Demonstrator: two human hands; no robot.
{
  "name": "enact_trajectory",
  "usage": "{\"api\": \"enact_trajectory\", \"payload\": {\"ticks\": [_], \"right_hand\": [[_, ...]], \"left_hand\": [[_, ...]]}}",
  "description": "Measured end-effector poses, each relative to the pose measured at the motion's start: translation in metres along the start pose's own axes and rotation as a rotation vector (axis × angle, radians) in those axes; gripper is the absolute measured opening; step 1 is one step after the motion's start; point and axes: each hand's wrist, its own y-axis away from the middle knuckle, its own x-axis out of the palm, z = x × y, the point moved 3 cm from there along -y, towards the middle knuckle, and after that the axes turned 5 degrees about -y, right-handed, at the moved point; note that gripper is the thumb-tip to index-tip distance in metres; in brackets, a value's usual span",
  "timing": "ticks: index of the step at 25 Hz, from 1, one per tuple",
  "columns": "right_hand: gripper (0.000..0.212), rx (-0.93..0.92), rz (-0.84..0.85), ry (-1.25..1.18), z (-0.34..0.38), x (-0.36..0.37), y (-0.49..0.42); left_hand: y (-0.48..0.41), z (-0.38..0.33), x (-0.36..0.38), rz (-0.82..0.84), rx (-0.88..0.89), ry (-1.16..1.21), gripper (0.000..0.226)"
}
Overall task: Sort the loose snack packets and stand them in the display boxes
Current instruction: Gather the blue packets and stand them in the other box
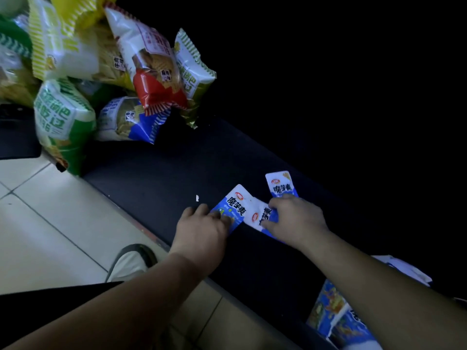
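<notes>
Presently, three small blue-and-white konjac snack packets are found lying flat on a dark shelf surface (pixel 164 168), none of them stood in a display box. The left konjac packet (pixel 233 204) is grasped at its near end by the left hand (pixel 202 229), whose fingers are curled over it. The middle konjac packet (pixel 260 214), overlapped at one edge by the left one, is pinched by the right hand (pixel 298 221), with the thumb pressed on its white face and the fingers curled above. The far konjac packet (pixel 281 185) is touched at its near edge by the same hand's fingertips. A heap of large crisp bags (pixel 83 59) is noted at the shelf's far left end, a red-and-white bag (pixel 154 69) uppermost. More blue packets (pixel 331 311) are seen at the lower right, partly hidden by the right forearm; their container cannot be made out. Pale floor tiles (pixel 50 223) and a shoe (pixel 131 261) are recorded below the shelf edge.
</notes>
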Motion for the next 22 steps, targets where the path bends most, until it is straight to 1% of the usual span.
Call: {"api": "enact_trajectory", "payload": {"ticks": [2,4,5,7,9,11,13,14,16,18,20,22], "right_hand": [[0.050,0.044,-0.054,-0.076,-0.010,0.005,0.008],[0.055,0.155,-0.074,-0.246,-0.023,0.014,0.011],[0.054,0.188,-0.068,-0.322,-0.027,0.019,0.011],[0.047,0.160,-0.092,-0.391,-0.029,0.027,0.012],[0.042,0.105,-0.112,-0.437,-0.029,0.027,0.013],[0.042,0.081,-0.103,-0.476,-0.028,0.024,0.014],[0.045,0.065,-0.104,-0.548,-0.030,0.017,0.017],[0.047,0.026,-0.096,-0.557,-0.029,0.013,0.020],[0.050,-0.090,-0.009,-0.479,-0.024,0.012,0.029],[0.052,-0.154,0.080,-0.329,-0.019,0.020,0.040],[0.050,-0.140,0.067,-0.299,-0.019,0.032,0.048],[0.044,-0.110,-0.012,-0.307,-0.020,0.038,0.052]], "left_hand": [[-0.004,0.008,0.003,-0.017,-0.069,0.067,0.028],[-0.009,0.013,0.007,0.018,-0.110,0.163,0.039],[-0.011,0.012,0.008,0.034,-0.101,0.180,0.042],[-0.015,0.008,0.009,0.056,-0.101,0.189,0.048],[-0.017,0.006,0.008,0.077,-0.175,0.295,0.046],[-0.016,0.009,0.006,0.107,-0.310,0.527,0.038],[-0.012,0.013,0.005,0.107,-0.444,0.698,0.034],[-0.010,0.016,0.005,0.101,-0.504,0.781,0.034],[-0.005,0.017,-0.002,0.059,-0.593,0.949,0.030],[-0.002,0.016,-0.011,-0.007,-0.597,0.975,0.025],[-0.001,0.012,-0.016,-0.039,-0.571,0.997,0.026],[0.002,0.005,-0.020,-0.015,-0.534,1.065,0.026]]}}
